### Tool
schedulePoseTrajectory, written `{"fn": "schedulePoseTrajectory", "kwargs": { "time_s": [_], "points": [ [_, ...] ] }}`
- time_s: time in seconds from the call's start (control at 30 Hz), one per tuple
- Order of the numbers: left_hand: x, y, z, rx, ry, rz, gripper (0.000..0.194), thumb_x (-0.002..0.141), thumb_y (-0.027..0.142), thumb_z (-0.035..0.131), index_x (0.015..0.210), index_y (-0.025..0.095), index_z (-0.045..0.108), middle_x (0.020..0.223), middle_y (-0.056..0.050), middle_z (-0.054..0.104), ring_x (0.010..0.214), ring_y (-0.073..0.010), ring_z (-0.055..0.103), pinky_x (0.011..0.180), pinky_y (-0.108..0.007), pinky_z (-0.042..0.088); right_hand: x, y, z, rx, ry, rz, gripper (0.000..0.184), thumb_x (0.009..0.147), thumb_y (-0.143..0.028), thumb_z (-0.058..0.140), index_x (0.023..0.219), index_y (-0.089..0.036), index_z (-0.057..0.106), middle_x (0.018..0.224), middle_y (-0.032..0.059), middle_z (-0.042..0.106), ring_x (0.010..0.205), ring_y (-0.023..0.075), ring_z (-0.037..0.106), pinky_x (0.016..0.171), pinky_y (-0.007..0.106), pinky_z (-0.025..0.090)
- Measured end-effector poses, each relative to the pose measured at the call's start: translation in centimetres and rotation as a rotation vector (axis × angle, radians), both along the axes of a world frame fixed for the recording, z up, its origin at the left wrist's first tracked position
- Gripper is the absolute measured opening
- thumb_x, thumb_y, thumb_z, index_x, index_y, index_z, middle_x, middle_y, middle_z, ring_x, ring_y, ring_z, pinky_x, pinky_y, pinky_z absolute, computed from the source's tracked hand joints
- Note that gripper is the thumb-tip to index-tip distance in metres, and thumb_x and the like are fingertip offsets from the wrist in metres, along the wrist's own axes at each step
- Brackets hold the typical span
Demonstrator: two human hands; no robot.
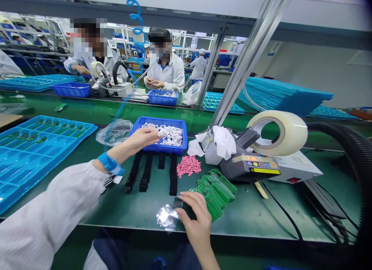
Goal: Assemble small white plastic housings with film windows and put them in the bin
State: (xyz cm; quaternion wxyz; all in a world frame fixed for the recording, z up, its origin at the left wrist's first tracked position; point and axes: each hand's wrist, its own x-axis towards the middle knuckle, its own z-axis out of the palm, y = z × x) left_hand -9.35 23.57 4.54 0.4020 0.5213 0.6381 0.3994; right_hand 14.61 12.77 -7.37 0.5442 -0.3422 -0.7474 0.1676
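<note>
In the head view, the left hand (146, 137) is over the blue bin (167, 149) of white parts (172, 137) — whether gripping any, I cannot tell — while the right hand (196, 212) pinches a small dark piece (177, 203) above the desk (136, 212).

Dark piece (178, 203) partly hidden by right hand (199, 213), blue tray (18, 173) cut by left edge

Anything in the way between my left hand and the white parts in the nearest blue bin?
Nothing visible. The left hand is over the left side of the blue bin, fingertips at the white parts. The clear plastic bag lies left of the bin, out of the way.
</note>
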Motion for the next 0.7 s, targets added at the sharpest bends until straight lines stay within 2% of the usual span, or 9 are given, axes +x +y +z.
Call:
{"fn": "schedulePoseTrajectory", "kwargs": {
  "time_s": [0.07, 0.13, 0.23, 0.33, 0.43, 0.5, 0.6, 0.7],
  "points": [
    [1.1, -3.3, 0.5, 0.006, -0.149, -0.028, 0.021, 0.091, 0.027, 0.046, 0.094, 0.014, 0.062, 0.11, -0.009, 0.071, 0.103, -0.0173, 0.066, 0.091, -0.032, 0.053, -0.1, 0.1, -0.1, 0.004, 0.013, -0.005, 0.015, 0.086, -0.032, 0.062, 0.095, -0.021, 0.066, 0.092, 0.0069, 0.066, 0.087, 0.0209, 0.061, 0.075, 0.036, 0.052],
    [2.3, -7.0, 0.7, 0.006, -0.245, -0.045, 0.018, 0.086, 0.032, 0.054, 0.089, 0.016, 0.062, 0.109, -0.009, 0.072, 0.105, -0.0195, 0.066, 0.09, -0.03, 0.054, -0.1, -0.1, 0.0, 0.012, 0.03, -0.019, 0.016, 0.085, -0.034, 0.063, 0.094, -0.021, 0.066, 0.091, 0.0062, 0.067, 0.086, 0.0209, 0.061, 0.075, 0.037, 0.052],
    [3.8, -12.2, 0.1, 0.066, -0.328, -0.063, 0.021, 0.076, 0.029, 0.068, 0.092, 0.02, 0.057, 0.105, -0.006, 0.074, 0.1, -0.0196, 0.069, 0.085, -0.027, 0.056, 0.1, -1.1, 0.7, 0.0, 0.077, -0.083, 0.018, 0.088, -0.035, 0.059, 0.096, -0.021, 0.065, 0.093, 0.0068, 0.066, 0.089, 0.0212, 0.059, 0.077, 0.038, 0.05],
    [4.7, -16.3, -1.4, 0.206, -0.215, -0.146, 0.03, 0.079, 0.02, 0.066, 0.105, 0.026, 0.052, 0.104, -0.001, 0.075, 0.098, -0.0143, 0.069, 0.083, -0.02, 0.056, 0.2, -3.0, 2.6, -0.02, 0.112, -0.135, 0.025, 0.091, -0.041, 0.053, 0.099, -0.02, 0.063, 0.1, 0.0087, 0.062, 0.094, 0.0218, 0.057, 0.078, 0.037, 0.049],
    [5.0, -18.8, -2.9, 0.346, -0.074, -0.239, 0.047, 0.08, 0.013, 0.064, 0.118, 0.035, 0.046, 0.107, 0.004, 0.074, 0.101, -0.0107, 0.068, 0.088, -0.016, 0.053, 0.1, -4.8, 4.8, 0.089, 0.047, -0.126, 0.03, 0.09, -0.045, 0.052, 0.098, -0.019, 0.063, 0.103, 0.0086, 0.059, 0.097, 0.0223, 0.054, 0.078, 0.036, 0.048],
    [5.3, -19.8, -3.4, 0.438, -0.017, -0.248, 0.058, 0.078, 0.011, 0.066, 0.124, 0.038, 0.043, 0.108, 0.005, 0.074, 0.099, -0.0102, 0.069, 0.092, -0.016, 0.05, 0.1, -5.3, 5.9, 0.188, -0.055, -0.106, 0.031, 0.09, -0.046, 0.051, 0.098, -0.019, 0.064, 0.106, 0.0086, 0.058, 0.099, 0.0227, 0.054, 0.079, 0.036, 0.048],
    [5.9, -20.6, -3.3, 0.584, 0.011, -0.19, 0.066, 0.072, 0.009, 0.071, 0.127, 0.036, 0.047, 0.104, 0.004, 0.076, 0.093, -0.0136, 0.071, 0.089, -0.018, 0.052, 0.1, -5.7, 6.6, 0.244, -0.169, -0.084, 0.032, 0.09, -0.048, 0.05, 0.099, -0.02, 0.064, 0.109, 0.0085, 0.057, 0.099, 0.0239, 0.053, 0.08, 0.039, 0.047],
    [6.5, -21.2, -2.9, 0.632, -0.016, -0.106, 0.072, 0.067, 0.003, 0.073, 0.126, 0.038, 0.051, 0.098, 0.003, 0.077, 0.085, -0.0181, 0.074, 0.081, -0.022, 0.057, 0.2, -6.2, 6.7, 0.218, -0.205, -0.09, 0.032, 0.09, -0.05, 0.049, 0.102, -0.023, 0.062, 0.111, 0.0081, 0.055, 0.1, 0.0254, 0.052, 0.08, 0.041, 0.045]
  ]
}}
